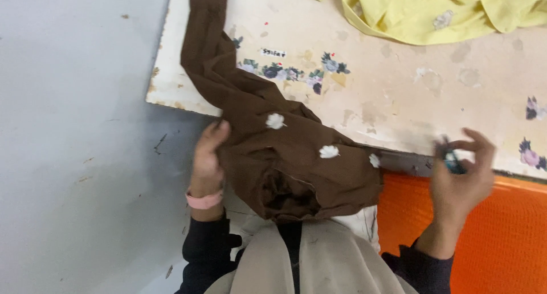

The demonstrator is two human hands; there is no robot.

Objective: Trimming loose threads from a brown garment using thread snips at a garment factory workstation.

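Note:
A brown cloth [268, 134] with small white flower tufts drapes from the cream, flower-printed table top [410, 89] down over its near edge into my lap. My left hand [208, 157], with a pink band at the wrist, grips the cloth's left edge. My right hand [461, 177] is raised to the right, apart from the cloth, with its fingers curled around a small dark object [452, 160] with a teal part; blur hides what it is.
A yellow garment [433, 12] lies bunched at the table's far right. An orange surface [507, 231] sits below the table edge on the right. Grey floor [74, 129] fills the left side.

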